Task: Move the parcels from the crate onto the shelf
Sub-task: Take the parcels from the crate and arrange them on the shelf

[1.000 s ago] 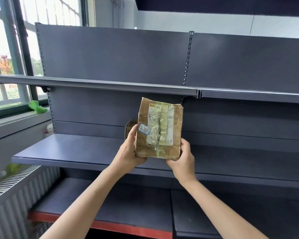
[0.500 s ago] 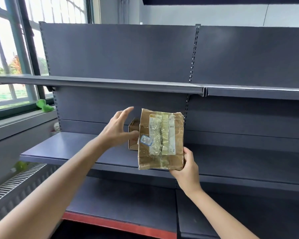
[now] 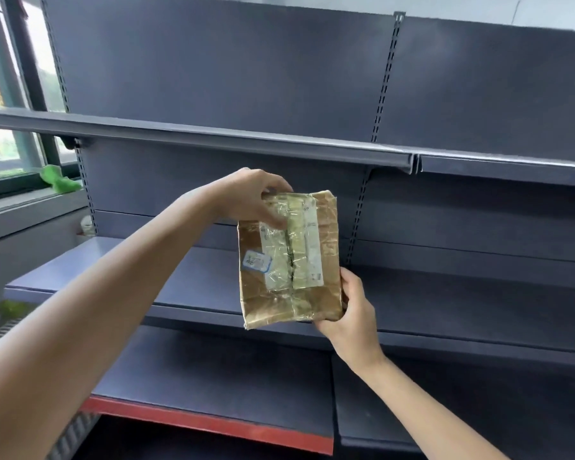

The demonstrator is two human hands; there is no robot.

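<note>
A person's two bare forearms reach toward grey metal store shelving, a worn brown cardboard parcel [image 3: 289, 257] wrapped in glossy clear tape held upright between the hands, in the air in front of the middle shelf [image 3: 462, 303] and not yet resting on it. The right hand [image 3: 349, 313] cups the lower right corner, fingers curled behind the box and thumb along its side edge. The left hand [image 3: 249, 197] grips the top left corner from above, fingers curled over the upper edge and onto the taped front.

The parcel looks light, since two corner grips carry it easily. Its dented, creased walls suggest soft, tired cardboard that would give under a hard squeeze, and the shiny tape over the front label [image 3: 292, 247] is probably slick. The bare cardboard corners and edges, where both hands already sit, appear the surest places to take hold, with support kept under the base until it is set down.

Beyond, the upper shelf [image 3: 213, 141] runs across the dark back panel [image 3: 213, 61]. At far left, a green object [image 3: 58, 180] lies on the windowsill. The crate is out of view.
</note>
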